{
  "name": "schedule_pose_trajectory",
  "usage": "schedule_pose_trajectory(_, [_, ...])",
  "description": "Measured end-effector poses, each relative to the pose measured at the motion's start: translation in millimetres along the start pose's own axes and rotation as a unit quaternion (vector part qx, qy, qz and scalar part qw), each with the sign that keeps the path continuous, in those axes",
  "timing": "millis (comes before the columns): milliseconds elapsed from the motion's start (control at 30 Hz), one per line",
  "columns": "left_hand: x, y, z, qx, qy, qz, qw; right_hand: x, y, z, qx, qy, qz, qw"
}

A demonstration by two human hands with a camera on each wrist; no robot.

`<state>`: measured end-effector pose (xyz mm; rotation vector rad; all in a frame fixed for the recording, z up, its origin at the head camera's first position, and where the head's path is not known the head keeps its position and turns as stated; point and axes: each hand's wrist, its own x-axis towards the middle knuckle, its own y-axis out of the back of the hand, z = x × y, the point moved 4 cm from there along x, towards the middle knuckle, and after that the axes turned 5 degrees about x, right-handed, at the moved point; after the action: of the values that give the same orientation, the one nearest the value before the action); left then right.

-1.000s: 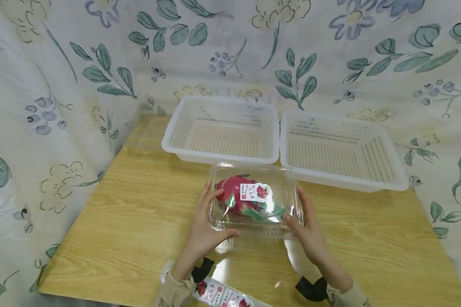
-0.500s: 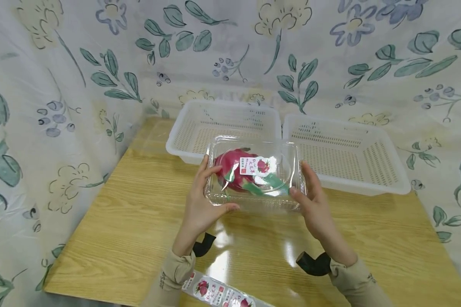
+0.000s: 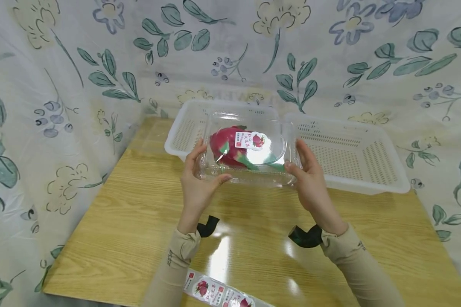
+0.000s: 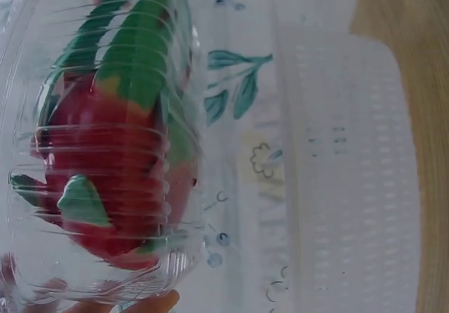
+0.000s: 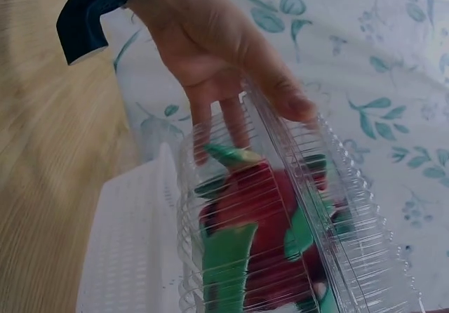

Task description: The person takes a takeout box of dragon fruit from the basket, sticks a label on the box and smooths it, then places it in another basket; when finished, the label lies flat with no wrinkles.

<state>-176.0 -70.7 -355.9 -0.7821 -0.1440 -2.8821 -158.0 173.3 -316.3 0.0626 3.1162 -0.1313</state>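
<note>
A clear plastic clamshell box [image 3: 266,177] is held up in front of the baskets, tilted slightly. Inside lies a red dragon fruit [image 3: 223,149] with green scales, and on the lid is a white label [image 3: 249,140] with a dragon fruit picture. My left hand [image 3: 199,187] grips the box's left end, thumb along the near side. At the opposite end my right hand [image 3: 314,185] grips it, thumb on the near corner. In the right wrist view, fingers [image 5: 235,120] show through the plastic under the box. The left wrist view shows the fruit [image 4: 105,158] close up through the ribbed wall.
Two white perforated baskets stand side by side at the back of the wooden table [image 3: 119,230]: a left basket [image 3: 176,132], partly covered by the box, and a right basket [image 3: 393,170]. A strip of dragon fruit stickers [image 3: 223,292] lies at the front edge. A floral curtain [image 3: 230,38] hangs behind.
Both hands have carried the clamshell box up and away from me, from in front of the baskets until it overlaps the left basket and the right one's edge. The sticker strip stays at the front.
</note>
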Motion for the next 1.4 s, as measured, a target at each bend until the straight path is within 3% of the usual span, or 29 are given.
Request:
schedule_pose_trajectory(133, [9.8, -0.8, -2.9, -0.007, -0.015, 0.043, 0.9989, 13.0, -4, 0, 0.003, -0.021, 0.010, 0.9997])
schedule_pose_trajectory(267, [20.9, -3.9, -6.1, -0.017, -0.014, 0.067, 0.9975, 25.3, -6, 2, 0.030, -0.037, 0.005, 0.9989])
schedule_pose_trajectory(400, [31.5, -9.0, -13.2, -0.030, -0.006, 0.056, 0.9979, 38.1, -5, 1, 0.074, -0.046, -0.005, 0.9962])
schedule_pose_trajectory(500, [36.2, -10.7, -20.6, -0.021, 0.001, 0.048, 0.9986, 47.7, -6, -2, 0.072, -0.046, -0.005, 0.9963])
schedule_pose_trajectory(733, [39.3, -9.1, -44.7, 0.067, 0.022, 0.052, 0.9961, 70.8, -10, -1, 0.049, -0.051, -0.001, 0.9975])
schedule_pose_trajectory(833, [35.8, -7.7, -57.0, 0.150, 0.035, 0.053, 0.9866, 80.6, -11, 2, 0.049, -0.059, 0.009, 0.9970])
schedule_pose_trajectory(967, [28.1, -5.7, -71.6, 0.244, 0.064, 0.059, 0.9658, 92.5, -15, 8, 0.068, -0.076, 0.022, 0.9945])
schedule_pose_trajectory(1133, [24.2, -4.9, -80.5, 0.290, 0.129, 0.064, 0.9461, 106.0, -25, 11, 0.077, -0.087, 0.024, 0.9929])
schedule_pose_trajectory(1400, [24.2, -6.7, -87.5, 0.341, 0.218, 0.038, 0.9136, 129.1, -42, 9, 0.067, -0.099, 0.030, 0.9924])
